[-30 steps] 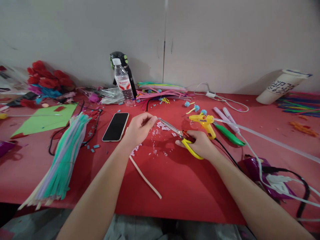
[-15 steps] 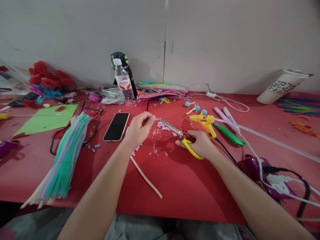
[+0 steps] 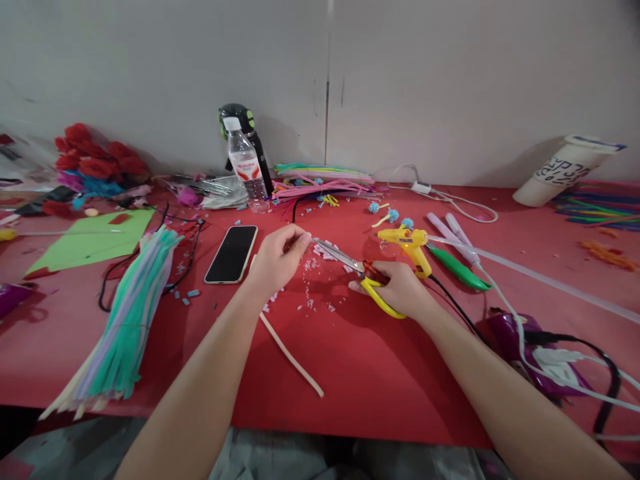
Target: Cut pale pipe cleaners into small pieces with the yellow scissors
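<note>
My left hand [image 3: 281, 259] is closed in a pinch at the middle of the table, on a short pink pipe cleaner piece that is almost hidden by the fingertips. Scissors [image 3: 345, 257] with yellow and red handles are in my right hand [image 3: 397, 288], their blade tips reaching the left fingertips. Cut pink bits [image 3: 326, 250] and fine fluff lie beneath the blades. A cream pipe cleaner [image 3: 293, 357] lies on the table, partly behind my left wrist.
Left of my hands are a phone [image 3: 231, 255] and a bundle of green and lilac pipe cleaners [image 3: 127, 320]. A yellow glue gun [image 3: 407, 245] with its cord and a green-handled tool [image 3: 459, 269] lie on the right. A plastic bottle [image 3: 247, 170] stands at the back.
The scissors' tips have moved slightly left, up to the left fingertips, and the pink bit that stuck out there is now hardly visible. Both hands stay in nearly the same place.
</note>
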The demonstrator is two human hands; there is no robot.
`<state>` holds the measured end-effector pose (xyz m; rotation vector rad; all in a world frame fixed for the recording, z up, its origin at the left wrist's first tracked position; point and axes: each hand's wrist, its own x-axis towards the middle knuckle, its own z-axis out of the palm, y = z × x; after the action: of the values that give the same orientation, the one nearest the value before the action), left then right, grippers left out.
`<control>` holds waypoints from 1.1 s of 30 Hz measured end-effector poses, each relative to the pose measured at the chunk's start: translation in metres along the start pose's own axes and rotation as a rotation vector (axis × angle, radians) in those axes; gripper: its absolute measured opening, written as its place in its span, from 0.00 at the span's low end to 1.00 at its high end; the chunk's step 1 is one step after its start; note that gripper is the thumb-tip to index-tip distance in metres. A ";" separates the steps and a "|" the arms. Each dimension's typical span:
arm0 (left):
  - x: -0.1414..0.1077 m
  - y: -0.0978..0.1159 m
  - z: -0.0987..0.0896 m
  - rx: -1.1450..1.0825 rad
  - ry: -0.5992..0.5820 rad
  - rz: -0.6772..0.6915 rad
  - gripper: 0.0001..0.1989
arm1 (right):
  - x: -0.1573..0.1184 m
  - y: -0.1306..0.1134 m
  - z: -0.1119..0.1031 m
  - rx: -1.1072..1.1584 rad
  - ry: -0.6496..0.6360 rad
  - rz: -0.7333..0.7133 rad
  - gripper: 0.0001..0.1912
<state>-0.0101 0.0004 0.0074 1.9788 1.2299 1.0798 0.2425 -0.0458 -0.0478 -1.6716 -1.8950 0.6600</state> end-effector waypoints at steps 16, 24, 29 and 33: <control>-0.001 -0.003 0.003 -0.017 0.022 -0.030 0.15 | 0.001 -0.001 0.000 -0.008 0.033 0.016 0.31; 0.000 -0.002 0.003 -0.013 0.025 -0.021 0.15 | 0.000 -0.002 0.001 -0.003 0.032 0.004 0.30; 0.000 0.001 0.003 -0.019 0.022 -0.017 0.14 | 0.000 -0.004 -0.001 -0.029 0.021 0.025 0.31; -0.001 0.002 0.004 -0.018 0.019 -0.026 0.14 | 0.000 -0.004 -0.001 -0.027 0.014 0.022 0.31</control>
<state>-0.0065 -0.0017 0.0065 1.9382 1.2475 1.0958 0.2405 -0.0462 -0.0444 -1.7124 -1.8863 0.6325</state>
